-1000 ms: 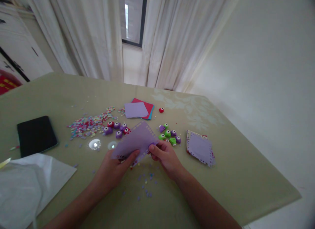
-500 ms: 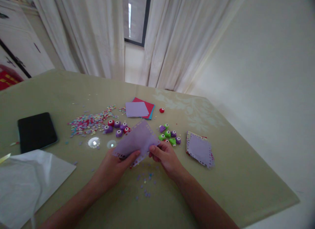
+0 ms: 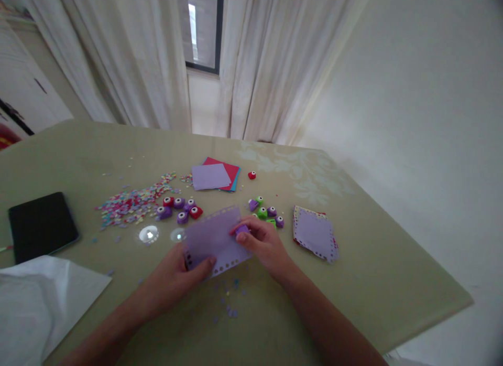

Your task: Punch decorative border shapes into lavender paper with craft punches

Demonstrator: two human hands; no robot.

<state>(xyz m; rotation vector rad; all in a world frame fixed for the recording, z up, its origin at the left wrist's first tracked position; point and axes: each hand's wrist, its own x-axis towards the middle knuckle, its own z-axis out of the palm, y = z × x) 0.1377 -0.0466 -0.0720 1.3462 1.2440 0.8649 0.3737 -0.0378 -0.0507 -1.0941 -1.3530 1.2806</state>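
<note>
My left hand (image 3: 171, 277) is closed on the left end of a purple sheet of paper (image 3: 212, 234), thumb on top. Small shaped holes run along the sheet's near, left and far edges. In my right hand (image 3: 269, 248) a small purple craft punch (image 3: 242, 229) is pinched at the sheet's right edge; fingers hide part of it. Beyond the sheet lie red and purple punches (image 3: 183, 217) with eye-like tops. Green and purple punches (image 3: 271, 211) sit just past my right hand. Tiny punched-out bits (image 3: 230, 311) are scattered on the table below the sheet.
To the right lies a stack of hole-edged paper (image 3: 314, 234). Plain purple, red and blue sheets (image 3: 210, 177) are at the back, near a lone red punch (image 3: 252, 175). Confetti (image 3: 131, 203), a black tablet (image 3: 43, 224) and a white bag-like sheet (image 3: 51, 298) occupy the left.
The paper has been turned so its long side lies more level, and its right edge now meets the purple punch in my right hand. The view has shifted slightly right.
</note>
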